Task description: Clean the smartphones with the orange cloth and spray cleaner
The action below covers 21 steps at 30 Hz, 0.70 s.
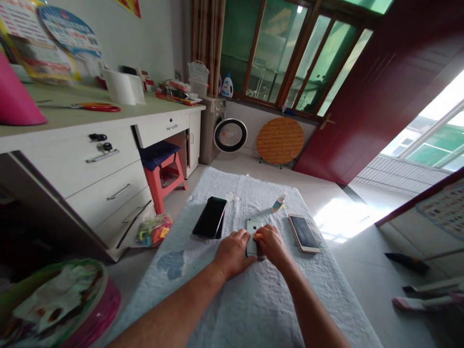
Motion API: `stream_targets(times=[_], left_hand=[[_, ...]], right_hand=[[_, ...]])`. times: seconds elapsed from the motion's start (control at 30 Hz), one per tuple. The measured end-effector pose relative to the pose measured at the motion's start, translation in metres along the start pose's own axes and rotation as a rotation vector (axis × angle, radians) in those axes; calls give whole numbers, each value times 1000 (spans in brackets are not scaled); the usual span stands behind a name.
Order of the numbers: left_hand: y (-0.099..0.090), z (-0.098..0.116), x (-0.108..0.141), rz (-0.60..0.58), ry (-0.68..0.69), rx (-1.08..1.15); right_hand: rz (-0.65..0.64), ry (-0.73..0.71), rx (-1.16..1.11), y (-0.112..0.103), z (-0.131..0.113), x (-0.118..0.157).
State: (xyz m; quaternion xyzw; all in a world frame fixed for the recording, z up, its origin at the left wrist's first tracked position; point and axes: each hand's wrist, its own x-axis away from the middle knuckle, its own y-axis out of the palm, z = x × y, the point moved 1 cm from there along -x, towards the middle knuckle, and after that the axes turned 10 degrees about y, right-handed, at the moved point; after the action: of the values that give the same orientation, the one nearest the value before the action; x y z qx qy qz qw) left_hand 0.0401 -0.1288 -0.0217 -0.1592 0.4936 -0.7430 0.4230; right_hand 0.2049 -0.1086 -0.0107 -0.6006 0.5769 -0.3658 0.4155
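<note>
Head view: forward and down, over a pale blue, quilted cloth (239, 309).
Silver-grey, flat, rectangular phone with a dark apple mark (255, 223): lying back up on the cloth, between left and right hands; long axis running roughly straight away from the body, far end uncovered.
Bare left hand (235, 249): at the phone's left edge, touching; fingers close together, thumb set apart toward the near end. Gripping or only steadying: cannot tell.
Bare right hand (268, 240): over the phone's right side, reaching further across its back than the left; fingers bunched, tips down. Orange spot at the fingertips, too small to name; pinching it or not, cannot tell.
Nearer hand: neither; both in contact, one from each side.
Left of the hands: glossy black, rectangular phone (209, 217), on another dark slab, tilted off the silver-grey phone's axis.
Right of the hands: gold-and-white, dark-screened phone (304, 233), apart from the right hand.
Beyond: small, white-capped bottle with a blue label (278, 203), near the gold-and-white phone.
</note>
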Motion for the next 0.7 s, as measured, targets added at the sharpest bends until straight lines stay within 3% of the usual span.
stream_targets(times=[0.17, 0.3, 0.43, 0.7], left_hand=[[-2, -1, 0, 1, -6, 10], [-2, -1, 1, 23, 3, 8], [0, -2, 1, 22, 17, -8], [3, 1, 2, 44, 25, -81]], right_hand=[[49, 58, 81, -2, 3, -36], [10, -7, 88, -2, -8, -53], [-42, -114, 76, 0, -21, -61], [-154, -208, 290, 8, -29, -67]])
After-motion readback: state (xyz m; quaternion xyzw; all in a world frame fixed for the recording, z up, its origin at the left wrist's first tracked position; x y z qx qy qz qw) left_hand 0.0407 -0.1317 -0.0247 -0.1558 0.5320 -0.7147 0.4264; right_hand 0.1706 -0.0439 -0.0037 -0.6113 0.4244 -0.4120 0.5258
